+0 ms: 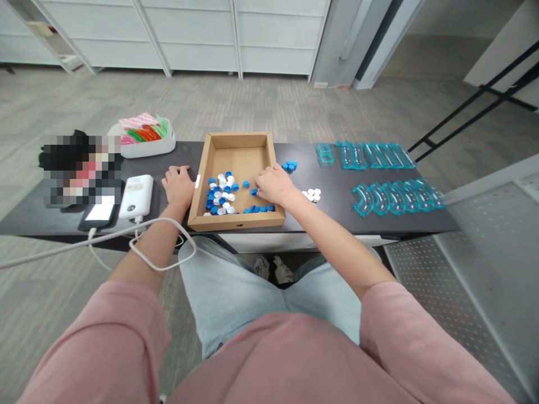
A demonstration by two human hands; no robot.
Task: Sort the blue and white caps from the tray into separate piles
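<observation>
Currently in the box: many blue pieces point(209, 205) and white pieces point(221, 179), mostly mixed, in the cardboard box point(236, 226), centre of frame.
Grouped outside: a blue cluster point(289, 166) and a white cluster point(312, 195) on the worktop point(332, 223), right of centre; teal parts point(381, 199) in rows, far right.
Progress: seemingly partway, the mixed pieces inside being unsorted.
Left hand point(178, 185): released, fingers spread on the worktop beside the box.
Right hand point(273, 182): inside the box, by a blue piece; cannot tell whether grasping.
Writing: none readable; white tag point(197, 181) on the box's left edge.
</observation>
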